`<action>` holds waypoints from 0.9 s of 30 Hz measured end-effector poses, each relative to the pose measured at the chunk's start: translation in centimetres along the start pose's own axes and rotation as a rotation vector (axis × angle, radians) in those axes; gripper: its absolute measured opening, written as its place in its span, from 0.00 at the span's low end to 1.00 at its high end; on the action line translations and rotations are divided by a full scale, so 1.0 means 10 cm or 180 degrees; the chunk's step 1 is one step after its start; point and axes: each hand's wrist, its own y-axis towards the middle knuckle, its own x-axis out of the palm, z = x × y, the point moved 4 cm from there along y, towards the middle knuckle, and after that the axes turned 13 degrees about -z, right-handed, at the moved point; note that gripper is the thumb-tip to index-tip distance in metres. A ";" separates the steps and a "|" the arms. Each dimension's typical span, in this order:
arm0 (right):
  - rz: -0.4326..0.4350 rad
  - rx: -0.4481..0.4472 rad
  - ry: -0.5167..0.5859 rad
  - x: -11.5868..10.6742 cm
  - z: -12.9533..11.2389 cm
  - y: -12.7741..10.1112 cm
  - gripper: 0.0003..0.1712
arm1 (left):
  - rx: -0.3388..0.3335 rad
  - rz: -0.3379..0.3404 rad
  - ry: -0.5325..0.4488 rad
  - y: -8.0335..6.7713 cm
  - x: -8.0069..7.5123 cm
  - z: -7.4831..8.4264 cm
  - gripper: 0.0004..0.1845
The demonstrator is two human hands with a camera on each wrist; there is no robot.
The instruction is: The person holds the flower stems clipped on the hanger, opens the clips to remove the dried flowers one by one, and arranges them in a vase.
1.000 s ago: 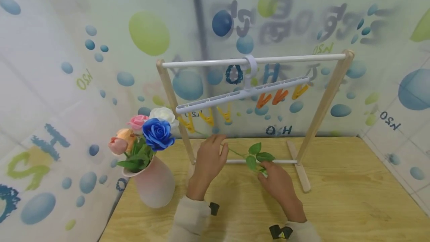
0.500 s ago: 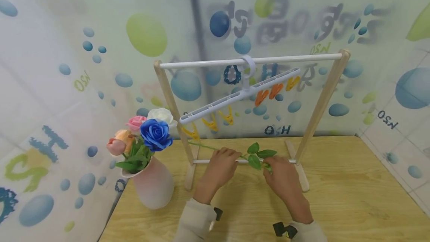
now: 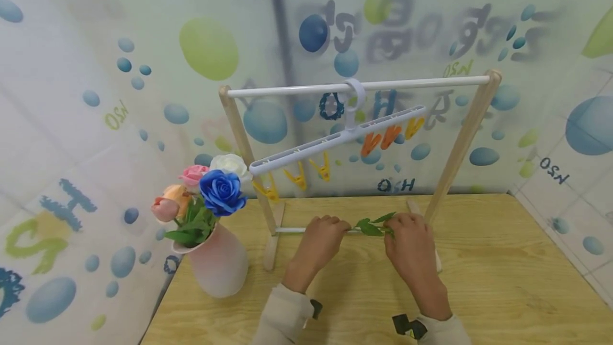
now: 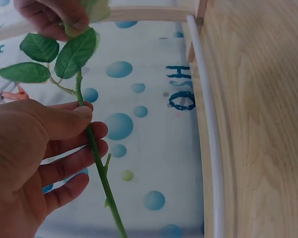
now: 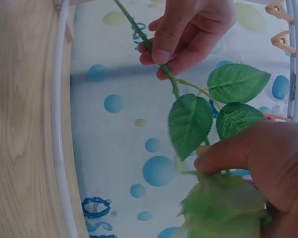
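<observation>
The artificial flower stem point(image 3: 371, 226) is held roughly level above the wooden table point(image 3: 503, 281), just in front of the lower white crossbar point(image 3: 292, 230) of the small drying rack point(image 3: 471, 121). The stem is thin and green, with small side nubs along its bare length and a cluster of three serrated leaves point(image 5: 190, 124) near one end. The left hand point(image 3: 320, 238) grips the bare section of the stem, with the thumb pressed against the curled fingers point(image 4: 74, 146), as the left wrist view shows. The right hand point(image 3: 411, 241) pinches the stem at the pale green flower base point(image 5: 223, 210), just past the leaves, with the thumb on top. The two hands are near each other, with the leaves between them. Above them, a white clip hanger point(image 3: 335, 140) hangs tilted from the rack's upper white rod point(image 3: 412, 83), its left end lower than its right. Yellow clips point(image 3: 297, 177) hang under the lower end and orange clips point(image 3: 380, 140) under the higher end. To the left of the rack, a pink vase point(image 3: 217, 265) stands on the table and holds blue, white, pink and peach roses point(image 3: 221, 189). A bubble-patterned backdrop point(image 3: 143, 68) rises behind and beside the table.
</observation>
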 end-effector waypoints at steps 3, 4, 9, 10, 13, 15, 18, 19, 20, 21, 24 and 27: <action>0.0136 -0.0018 0.0005 -0.02 0.00 0.00 0.07 | 0.0016 0.0042 -0.0062 0.00 0.02 0.03 0.06; 0.0176 -0.0028 0.0011 -0.03 0.00 0.00 0.07 | 0.0015 0.0050 -0.0098 0.00 0.03 0.04 0.06; 0.0376 -0.0029 0.0114 -0.05 0.02 0.00 0.11 | -0.0039 0.0065 -0.0241 -0.02 0.05 0.07 0.07; 0.0436 -0.0015 0.0171 -0.05 0.03 0.00 0.14 | -0.0060 0.0073 -0.0246 -0.02 0.05 0.07 0.07; 0.0750 0.0017 0.0385 -0.08 0.06 -0.01 0.20 | -0.0131 0.0192 -0.0170 -0.05 0.02 0.06 0.07; 0.1058 0.0028 0.0577 -0.10 0.08 -0.02 0.22 | -0.0191 0.0347 -0.0064 -0.07 -0.02 0.05 0.07; 0.1549 0.0067 0.0837 -0.14 0.12 -0.04 0.20 | -0.0287 0.0645 0.0084 -0.12 -0.14 0.04 0.06; 0.1681 0.0093 0.0902 -0.15 0.14 -0.05 0.19 | -0.0310 0.0752 0.0122 -0.14 -0.18 0.03 0.06; 0.1783 0.0129 0.0979 -0.15 0.17 -0.05 0.19 | -0.0327 0.0857 0.0143 -0.16 -0.23 0.03 0.06; 0.1851 0.0176 0.1031 -0.15 0.19 -0.06 0.18 | -0.0338 0.0961 0.0157 -0.19 -0.28 0.03 0.05; 0.1866 0.0338 0.1118 -0.14 0.27 -0.07 0.18 | -0.0333 0.1288 0.0180 -0.26 -0.41 0.03 0.05; 0.1768 0.0441 0.1189 -0.13 0.35 -0.09 0.19 | -0.0264 0.1630 0.0164 -0.34 -0.56 0.05 0.05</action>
